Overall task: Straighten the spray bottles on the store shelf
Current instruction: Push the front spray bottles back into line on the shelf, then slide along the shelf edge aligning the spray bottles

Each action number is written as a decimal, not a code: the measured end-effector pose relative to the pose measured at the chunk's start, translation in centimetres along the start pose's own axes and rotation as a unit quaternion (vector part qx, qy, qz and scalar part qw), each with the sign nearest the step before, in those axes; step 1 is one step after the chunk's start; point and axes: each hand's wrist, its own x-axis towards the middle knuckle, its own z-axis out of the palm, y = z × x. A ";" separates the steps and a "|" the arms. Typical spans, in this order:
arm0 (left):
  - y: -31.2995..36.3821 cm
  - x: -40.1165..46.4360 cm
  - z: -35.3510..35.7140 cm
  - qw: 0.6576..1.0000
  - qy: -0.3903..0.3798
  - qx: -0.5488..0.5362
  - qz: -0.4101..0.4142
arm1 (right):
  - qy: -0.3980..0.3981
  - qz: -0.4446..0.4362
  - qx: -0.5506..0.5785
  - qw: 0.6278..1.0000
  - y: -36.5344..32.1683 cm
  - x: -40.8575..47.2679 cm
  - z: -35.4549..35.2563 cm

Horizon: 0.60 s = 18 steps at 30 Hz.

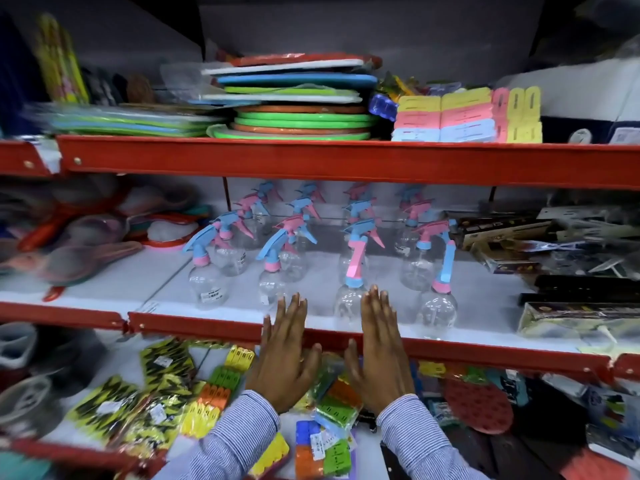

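While bottles (349, 258) were ranged in four columns on middle shelf (214, 325), left hand (285, 355) and right hand (379, 351) were held flat, fingers spread, nothing gripped, at 6 o'clock below third-column front bottle (350, 299).

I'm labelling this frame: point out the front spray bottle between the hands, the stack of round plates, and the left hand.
front spray bottle (348, 304): head view, on its clear body.
stack of round plates (304, 117): head view, green rim.
left hand (285, 362): head view, back of hand.
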 end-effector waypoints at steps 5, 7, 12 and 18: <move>-2.9 -2.4 -2.9 0.995 0.010 0.103 -0.001 | -0.029 -0.049 -0.057 0.997 -3.3 0.1 2.3; -4.5 -2.7 -3.7 0.993 0.007 0.120 -0.004 | -0.039 -0.050 -0.054 0.996 -4.6 0.4 3.2; -8.7 -1.9 -4.4 0.995 -0.008 0.098 0.002 | -0.045 -0.045 -0.031 0.998 -7.5 2.3 6.4; -12.8 -0.2 -4.0 0.998 -0.049 0.041 0.017 | -0.053 0.047 0.020 0.997 -8.5 4.1 9.7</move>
